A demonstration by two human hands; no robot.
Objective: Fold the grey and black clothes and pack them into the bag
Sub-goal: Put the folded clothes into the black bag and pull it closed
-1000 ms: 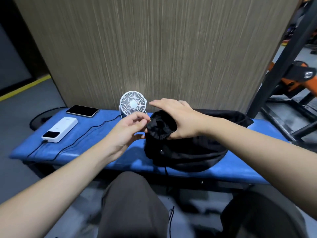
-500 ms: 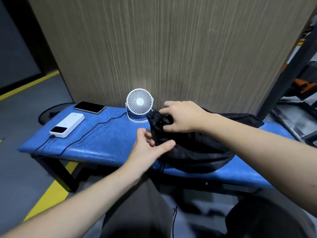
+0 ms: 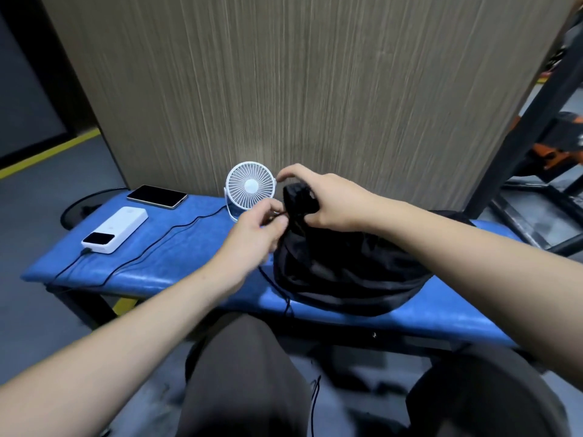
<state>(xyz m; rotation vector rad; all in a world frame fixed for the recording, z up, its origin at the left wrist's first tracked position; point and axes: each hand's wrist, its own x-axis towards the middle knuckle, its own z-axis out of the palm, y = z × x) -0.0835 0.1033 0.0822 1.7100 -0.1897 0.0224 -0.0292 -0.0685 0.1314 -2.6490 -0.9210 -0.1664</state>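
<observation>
Wood-grain panel wall (image 3: 315, 89) behind a blue padded counter (image 3: 176, 247); grey floor with a yellow line at far left, dark metal framing at right.

Black bag (image 3: 347, 266) sits on the counter's right half, slumped toward the front edge, its gathered neck standing up at its left side. No grey or black clothes visible outside the bag; contents cannot be seen.

Right hand (image 3: 328, 200) grasps the bunched neck of the bag from above, fingers curled over the fabric, index finger lifted a little near the fan's rim. Left hand (image 3: 255, 234) is just beside the neck on its left, fingertips pinching what looks like a thin drawcord at the closure; the pinch itself is small and partly hidden. A thin black cord (image 3: 285, 298) hangs from the bag over the front edge of the counter.

Small white desk fan (image 3: 250, 187) stands upright near the back edge, just left of the bag's neck. White power bank (image 3: 115, 225) lies toward the left end, a black cable (image 3: 151, 247) running from it across the counter toward the fan. Dark phone (image 3: 156, 197) lies flat near the back-left corner, beside the power bank.

Person's knees in dark trousers at bottom of view.
</observation>
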